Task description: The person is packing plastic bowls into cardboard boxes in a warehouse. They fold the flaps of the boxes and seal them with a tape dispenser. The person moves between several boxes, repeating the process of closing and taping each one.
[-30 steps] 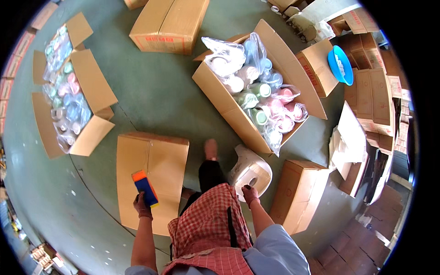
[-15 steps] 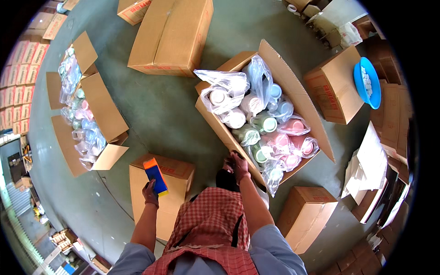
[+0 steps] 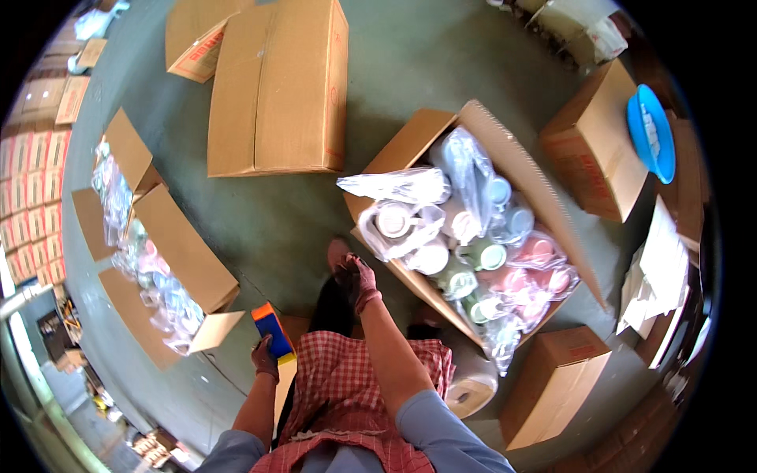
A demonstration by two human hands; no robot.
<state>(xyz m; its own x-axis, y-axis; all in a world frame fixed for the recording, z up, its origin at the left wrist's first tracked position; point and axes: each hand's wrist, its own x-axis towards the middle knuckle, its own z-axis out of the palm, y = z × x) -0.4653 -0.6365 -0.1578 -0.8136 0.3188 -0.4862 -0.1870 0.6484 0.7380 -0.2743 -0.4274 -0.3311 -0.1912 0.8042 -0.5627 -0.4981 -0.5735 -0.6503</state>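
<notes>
Left hand (image 3: 265, 356) clamped around a tape dispenser (image 3: 273, 331), blue and orange, held low at the hip, just over the edge of a box partly hidden under the apron (image 3: 347, 394). Fingers wrapped tight on the handle, gloved.

Right hand (image 3: 361, 277) gloved too, reaching out forward, fingers loosely curled, holding nothing as far as visible; cannot tell for sure whether anything small sits in the palm. Just short of the near wall of the big open box (image 3: 505, 142).

Beyond the right fingertips: big open box packed with bagged cups (image 3: 441, 244), white, green and pink, under clear plastic. Flaps up, not taped. Loose bag (image 3: 394, 185) draped over the near corner.

Below the right arm: roll of white paper (image 3: 473, 382), then a shut small box (image 3: 552, 382).

Out past the left hand: second open box (image 3: 177, 252) with more bagged ware, flaps also up, no tape.

Further ahead of both hands: large shut box (image 3: 276, 87) on the floor, looks done.

Far right: blue bowl (image 3: 650, 130) on another shut box (image 3: 591, 150).

Judgement: some boxes closed, two filled boxes not yet sealed; dispenser in hand but no tape on either.
</notes>
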